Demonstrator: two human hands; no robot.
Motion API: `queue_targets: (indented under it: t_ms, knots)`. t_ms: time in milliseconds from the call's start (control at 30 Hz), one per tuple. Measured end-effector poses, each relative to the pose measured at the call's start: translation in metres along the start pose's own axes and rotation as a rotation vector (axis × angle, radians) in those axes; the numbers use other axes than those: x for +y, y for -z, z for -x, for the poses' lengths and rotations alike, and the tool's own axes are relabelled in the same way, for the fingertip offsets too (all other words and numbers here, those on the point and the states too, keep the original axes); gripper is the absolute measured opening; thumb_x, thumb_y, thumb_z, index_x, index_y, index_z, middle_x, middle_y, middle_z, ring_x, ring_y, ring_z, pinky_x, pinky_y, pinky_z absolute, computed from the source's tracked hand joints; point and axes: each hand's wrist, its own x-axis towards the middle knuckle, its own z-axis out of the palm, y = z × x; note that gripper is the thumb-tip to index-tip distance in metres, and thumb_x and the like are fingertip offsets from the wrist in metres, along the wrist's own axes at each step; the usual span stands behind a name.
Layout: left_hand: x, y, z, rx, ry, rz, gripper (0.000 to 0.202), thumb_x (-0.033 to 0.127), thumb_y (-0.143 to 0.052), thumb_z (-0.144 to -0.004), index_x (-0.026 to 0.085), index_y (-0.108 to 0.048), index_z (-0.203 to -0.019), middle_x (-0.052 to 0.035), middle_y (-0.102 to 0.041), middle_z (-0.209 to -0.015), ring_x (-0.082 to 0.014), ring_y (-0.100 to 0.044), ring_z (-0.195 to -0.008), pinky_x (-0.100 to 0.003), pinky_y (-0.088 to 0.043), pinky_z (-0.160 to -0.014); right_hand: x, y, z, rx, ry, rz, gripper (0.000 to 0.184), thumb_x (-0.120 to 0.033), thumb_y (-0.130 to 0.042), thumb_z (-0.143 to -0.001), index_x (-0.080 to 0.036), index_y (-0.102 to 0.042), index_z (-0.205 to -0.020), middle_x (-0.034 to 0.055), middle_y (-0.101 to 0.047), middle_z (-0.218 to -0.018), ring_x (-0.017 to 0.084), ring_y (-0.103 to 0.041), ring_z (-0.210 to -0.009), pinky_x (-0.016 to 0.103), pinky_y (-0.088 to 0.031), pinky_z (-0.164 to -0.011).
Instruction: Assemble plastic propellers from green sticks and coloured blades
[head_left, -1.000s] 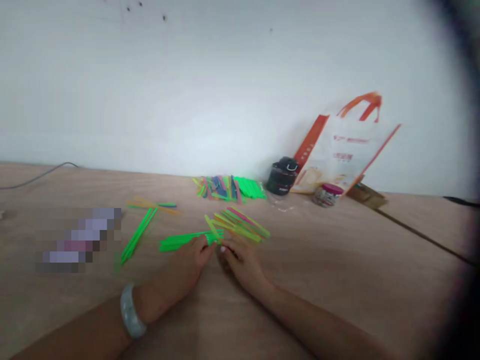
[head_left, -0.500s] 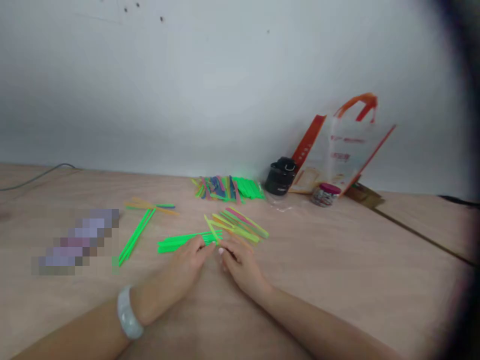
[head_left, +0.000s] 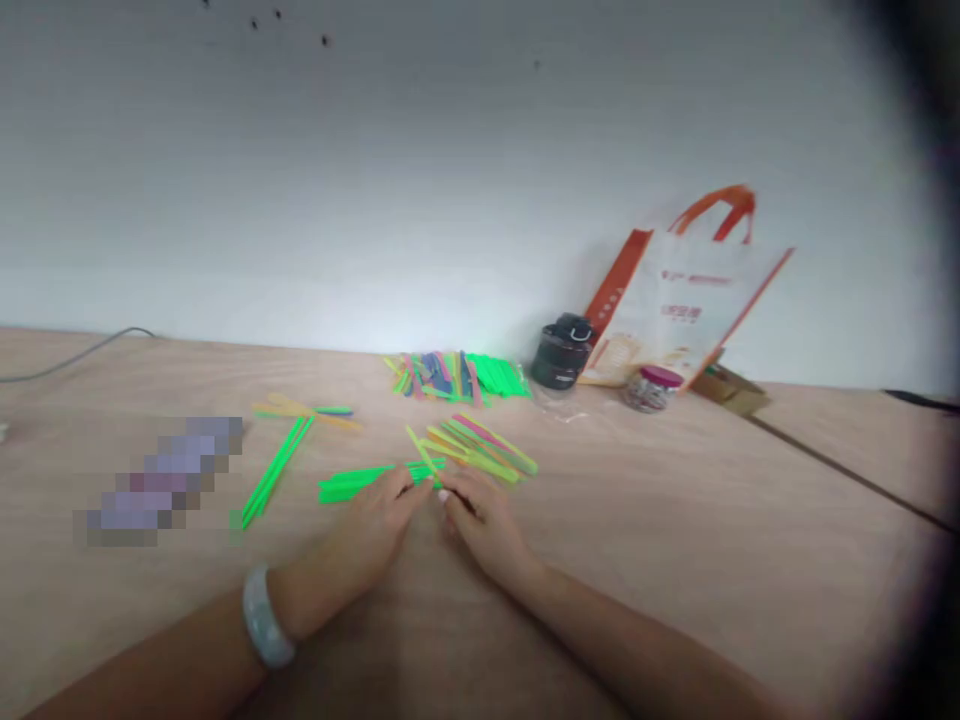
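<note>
My left hand [head_left: 375, 525], with a pale bangle on its wrist, is closed, its thumb and finger pinching near the lower end of a thin yellow-green plastic strip [head_left: 421, 450]. My right hand [head_left: 491, 525] is closed at the same end, and its fingertips almost meet the left ones. Exactly how the strip's end sits between the fingers is hidden. Under and beside the left hand lies a bundle of bright green sticks [head_left: 349, 485]. Just beyond the right hand is a loose pile of yellow, green and pink plastic blades [head_left: 491, 448].
At left lie green sticks [head_left: 276, 470] with orange blades [head_left: 283, 405] at their top, beside a pixelated object [head_left: 169, 475]. Bagged coloured strips [head_left: 442, 375] lie by the wall. A black jar [head_left: 561, 352], a pink-lidded jar [head_left: 652, 388] and a carrier bag [head_left: 682, 290] stand right.
Both hands stay together at the strip's lower end, with hardly any finger movement. The whole view has shifted slightly.
</note>
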Motion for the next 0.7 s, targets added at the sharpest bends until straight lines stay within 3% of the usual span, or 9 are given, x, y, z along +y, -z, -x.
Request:
queue_targets:
  t_ms: [133, 233, 433, 567, 700]
  knots:
    - [0.005, -0.002, -0.002, -0.060, 0.002, -0.123, 0.040, 0.002, -0.036, -0.085, 0.016, -0.053, -0.119, -0.0085, -0.058, -0.106, -0.0202, -0.053, -0.099, -0.036, -0.048, -0.087, 0.009, -0.001, -0.003, -0.004, 0.009, 0.047, 0.027, -0.020, -0.047, -0.084, -0.024, -0.068, -0.100, 0.0041, -0.067, -0.089, 0.019, -0.058, -0.088, 0.034, -0.048, -0.082]
    - [-0.004, 0.000, -0.003, -0.061, 0.048, -0.210, 0.046, -0.002, -0.034, -0.082, 0.014, -0.050, -0.123, -0.0104, -0.057, -0.112, -0.0210, -0.053, -0.102, -0.037, -0.047, -0.090, 0.018, 0.000, -0.002, 0.018, -0.025, 0.099, 0.029, -0.026, -0.050, -0.085, -0.024, -0.064, -0.110, 0.0055, -0.066, -0.094, 0.019, -0.059, -0.084, 0.034, -0.049, -0.077]
    - [-0.067, 0.030, -0.003, 0.046, 0.276, -0.429, 0.044, 0.000, -0.031, -0.083, 0.006, -0.048, -0.123, -0.0160, -0.054, -0.113, -0.0243, -0.050, -0.107, -0.038, -0.042, -0.093, 0.020, 0.006, -0.002, 0.030, 0.010, 0.119, 0.028, -0.025, -0.048, -0.087, -0.020, -0.064, -0.109, 0.0067, -0.063, -0.092, 0.017, -0.057, -0.082, 0.029, -0.047, -0.070]
    - [-0.104, 0.042, 0.004, -0.004, 0.402, -0.519, 0.042, 0.001, -0.028, -0.085, 0.001, -0.048, -0.121, -0.0192, -0.055, -0.108, -0.0249, -0.054, -0.097, -0.037, -0.044, -0.085, 0.020, 0.008, -0.005, 0.028, 0.021, 0.122, 0.027, -0.024, -0.047, -0.087, -0.019, -0.066, -0.105, 0.0074, -0.063, -0.093, 0.017, -0.058, -0.083, 0.029, -0.047, -0.070]
    - [-0.121, 0.039, 0.009, -0.055, 0.443, -0.552, 0.035, 0.005, -0.030, -0.087, 0.004, -0.055, -0.110, -0.0178, -0.057, -0.102, -0.0250, -0.056, -0.091, -0.036, -0.045, -0.081, 0.022, 0.008, -0.005, 0.023, 0.021, 0.122, 0.026, -0.025, -0.047, -0.087, -0.019, -0.066, -0.104, 0.0077, -0.063, -0.094, 0.018, -0.058, -0.086, 0.031, -0.048, -0.073]
